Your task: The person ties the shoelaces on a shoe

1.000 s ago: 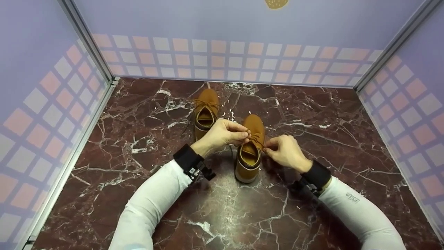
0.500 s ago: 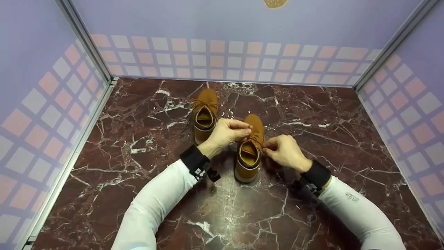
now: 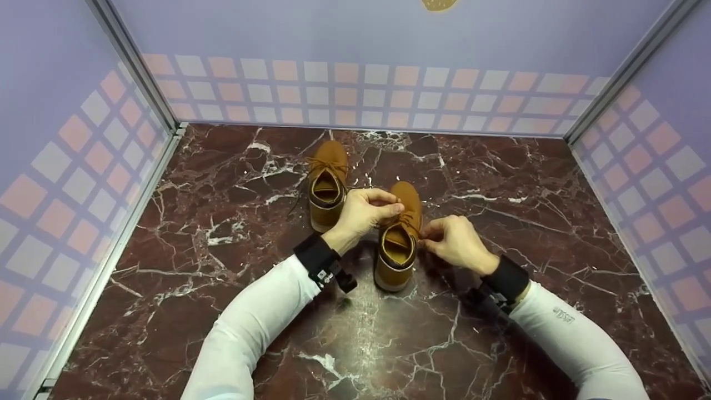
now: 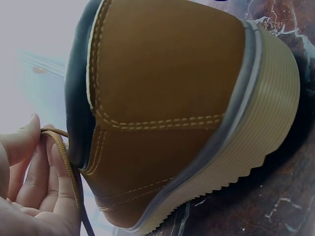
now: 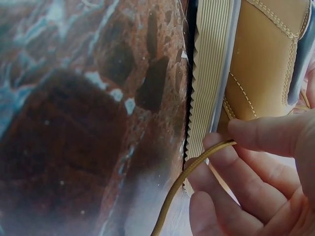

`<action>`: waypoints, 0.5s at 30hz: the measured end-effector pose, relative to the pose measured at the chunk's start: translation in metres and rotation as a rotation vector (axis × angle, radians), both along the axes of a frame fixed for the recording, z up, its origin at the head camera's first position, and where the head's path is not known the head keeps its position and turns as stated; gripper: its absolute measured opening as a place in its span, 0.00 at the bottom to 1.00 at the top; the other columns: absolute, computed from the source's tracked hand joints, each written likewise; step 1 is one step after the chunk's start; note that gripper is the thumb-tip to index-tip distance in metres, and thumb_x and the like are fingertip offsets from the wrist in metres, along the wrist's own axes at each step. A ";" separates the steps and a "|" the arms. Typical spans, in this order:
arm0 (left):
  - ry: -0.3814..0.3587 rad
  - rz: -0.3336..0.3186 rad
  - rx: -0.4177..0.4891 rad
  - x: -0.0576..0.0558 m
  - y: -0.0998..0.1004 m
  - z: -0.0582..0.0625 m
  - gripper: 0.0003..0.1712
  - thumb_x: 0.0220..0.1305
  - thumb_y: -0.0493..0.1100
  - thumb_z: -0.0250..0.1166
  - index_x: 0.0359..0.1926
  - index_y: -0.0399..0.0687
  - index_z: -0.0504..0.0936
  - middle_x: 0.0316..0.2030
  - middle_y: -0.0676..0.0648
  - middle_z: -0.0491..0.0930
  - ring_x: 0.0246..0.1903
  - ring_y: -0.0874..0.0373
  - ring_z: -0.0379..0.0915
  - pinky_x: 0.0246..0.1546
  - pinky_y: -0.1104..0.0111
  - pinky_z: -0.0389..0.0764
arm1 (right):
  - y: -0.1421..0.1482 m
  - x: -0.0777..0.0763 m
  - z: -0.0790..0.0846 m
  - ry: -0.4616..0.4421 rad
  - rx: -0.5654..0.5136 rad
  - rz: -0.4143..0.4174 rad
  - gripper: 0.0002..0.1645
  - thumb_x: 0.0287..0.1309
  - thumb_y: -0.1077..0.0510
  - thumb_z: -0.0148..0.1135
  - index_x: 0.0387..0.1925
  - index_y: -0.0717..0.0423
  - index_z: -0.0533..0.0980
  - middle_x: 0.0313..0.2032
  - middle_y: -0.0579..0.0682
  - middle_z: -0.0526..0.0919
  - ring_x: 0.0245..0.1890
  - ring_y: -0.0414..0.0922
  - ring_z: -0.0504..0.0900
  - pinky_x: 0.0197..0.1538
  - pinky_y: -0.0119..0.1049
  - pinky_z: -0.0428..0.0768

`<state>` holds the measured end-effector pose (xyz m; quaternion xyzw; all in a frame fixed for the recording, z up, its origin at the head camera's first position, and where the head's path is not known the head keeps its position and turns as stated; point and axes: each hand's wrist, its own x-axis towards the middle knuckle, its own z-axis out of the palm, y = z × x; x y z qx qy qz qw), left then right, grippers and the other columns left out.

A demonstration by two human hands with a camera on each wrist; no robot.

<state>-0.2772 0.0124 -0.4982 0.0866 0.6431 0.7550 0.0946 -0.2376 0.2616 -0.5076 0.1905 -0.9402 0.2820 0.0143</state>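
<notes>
A tan ankle shoe [image 3: 408,194] with a pale ridged sole stands upright between my hands, its toe pointing away. My left hand [image 3: 361,214], at the shoe's left side, pinches a brown shoelace [image 4: 69,164] between thumb and index finger beside the collar; the lace hangs down across the fingers. On the other side, my right hand [image 3: 455,241] is close to the shoe's flank. Thumb and index fingertip there pinch another lace length [image 5: 179,179], which curves down past the sole. The laces cross over the shoe's tongue in the head view.
A matching tan shoe [image 3: 331,150] with a tied bow stands further back on the left, partly behind my left hand. Both rest on a dark red marbled surface [image 3: 527,222]. Lilac panels [image 3: 355,39] with pink and white squares enclose the back and sides.
My left hand has shifted slightly away from me, its wrist swinging to the right, still pinching the lace. My right hand and both shoes have hardly moved.
</notes>
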 end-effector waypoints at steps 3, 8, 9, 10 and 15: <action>0.000 -0.019 -0.007 -0.001 0.000 0.000 0.12 0.63 0.30 0.82 0.47 0.32 0.92 0.37 0.47 0.97 0.34 0.66 0.91 0.38 0.75 0.90 | 0.000 0.000 0.000 0.002 0.003 0.007 0.06 0.57 0.62 0.79 0.38 0.52 0.94 0.37 0.50 0.98 0.39 0.53 0.95 0.47 0.53 0.91; 0.006 -0.038 -0.042 0.000 0.000 0.000 0.17 0.66 0.34 0.82 0.54 0.32 0.93 0.43 0.45 0.97 0.34 0.67 0.90 0.38 0.76 0.90 | 0.002 0.000 0.003 -0.012 -0.020 0.034 0.03 0.61 0.60 0.79 0.36 0.53 0.93 0.36 0.49 0.97 0.36 0.47 0.93 0.45 0.44 0.90; 0.004 -0.038 -0.046 0.000 0.000 0.000 0.17 0.66 0.34 0.82 0.53 0.32 0.93 0.42 0.46 0.97 0.33 0.67 0.90 0.37 0.76 0.90 | 0.003 -0.001 0.004 -0.025 -0.034 0.043 0.02 0.62 0.60 0.78 0.36 0.54 0.93 0.36 0.49 0.97 0.35 0.44 0.92 0.45 0.40 0.89; 0.002 -0.037 -0.048 0.000 0.000 0.001 0.17 0.66 0.35 0.82 0.53 0.32 0.93 0.42 0.47 0.97 0.32 0.68 0.89 0.36 0.76 0.89 | 0.004 -0.001 0.005 -0.048 -0.057 0.053 0.02 0.62 0.61 0.77 0.36 0.54 0.93 0.35 0.50 0.97 0.33 0.41 0.90 0.43 0.36 0.87; 0.007 -0.022 -0.040 0.000 0.000 0.001 0.16 0.66 0.36 0.83 0.52 0.32 0.94 0.39 0.52 0.97 0.32 0.68 0.88 0.36 0.77 0.88 | 0.008 -0.002 0.011 -0.218 -0.249 0.108 0.04 0.67 0.65 0.73 0.37 0.62 0.91 0.32 0.58 0.94 0.27 0.32 0.82 0.33 0.23 0.79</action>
